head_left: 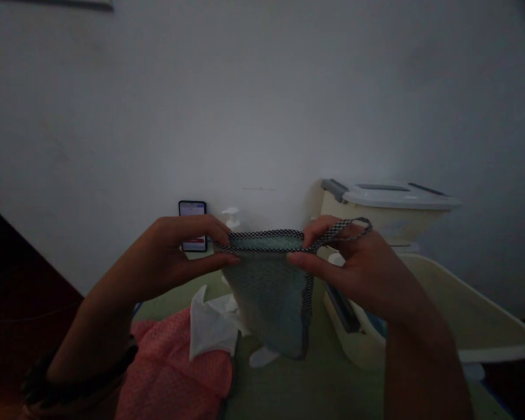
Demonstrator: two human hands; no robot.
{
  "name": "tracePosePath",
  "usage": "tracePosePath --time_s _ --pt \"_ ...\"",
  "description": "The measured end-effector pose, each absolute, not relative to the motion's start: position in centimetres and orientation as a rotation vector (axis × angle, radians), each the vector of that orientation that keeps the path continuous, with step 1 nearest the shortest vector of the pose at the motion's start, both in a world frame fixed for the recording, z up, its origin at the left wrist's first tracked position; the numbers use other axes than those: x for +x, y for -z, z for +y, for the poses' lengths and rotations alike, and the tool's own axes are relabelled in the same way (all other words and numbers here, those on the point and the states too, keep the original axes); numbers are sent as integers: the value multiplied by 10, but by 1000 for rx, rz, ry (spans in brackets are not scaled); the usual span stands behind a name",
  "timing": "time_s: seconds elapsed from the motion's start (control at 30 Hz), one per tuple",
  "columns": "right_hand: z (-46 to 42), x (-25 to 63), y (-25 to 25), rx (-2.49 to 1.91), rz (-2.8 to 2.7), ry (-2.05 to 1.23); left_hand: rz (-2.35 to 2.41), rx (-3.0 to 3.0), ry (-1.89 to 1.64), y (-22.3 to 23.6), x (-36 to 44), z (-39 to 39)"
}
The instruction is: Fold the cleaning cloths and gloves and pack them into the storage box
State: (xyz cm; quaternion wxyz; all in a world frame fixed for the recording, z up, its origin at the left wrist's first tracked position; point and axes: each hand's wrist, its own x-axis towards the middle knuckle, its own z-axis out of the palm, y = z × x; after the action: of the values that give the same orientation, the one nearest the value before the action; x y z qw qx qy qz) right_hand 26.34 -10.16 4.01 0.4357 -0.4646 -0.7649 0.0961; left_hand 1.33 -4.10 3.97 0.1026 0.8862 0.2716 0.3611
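A grey-green cloth wash mitt hangs in front of me, its mouth uppermost and slightly parted. Black-and-white checked binding edges the mouth and the right side. My left hand pinches the left corner of the mouth between thumb and fingers. At the right corner, my right hand grips the binding in the same way. A checked hanging loop sticks out over the right hand. Below, a white cloth lies partly on a red cloth.
A phone stands upright against the wall, partly behind my left hand. A white pump bottle top shows beside it. To the right are an open cream bin and a lidded bin on the green table.
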Motion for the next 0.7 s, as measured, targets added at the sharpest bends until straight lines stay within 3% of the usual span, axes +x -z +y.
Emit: tracePosePath --time_s 0.7 --pt "-101 263 -38 -1169 -1796 -333 885 2324 -1382 -34 17 -46"
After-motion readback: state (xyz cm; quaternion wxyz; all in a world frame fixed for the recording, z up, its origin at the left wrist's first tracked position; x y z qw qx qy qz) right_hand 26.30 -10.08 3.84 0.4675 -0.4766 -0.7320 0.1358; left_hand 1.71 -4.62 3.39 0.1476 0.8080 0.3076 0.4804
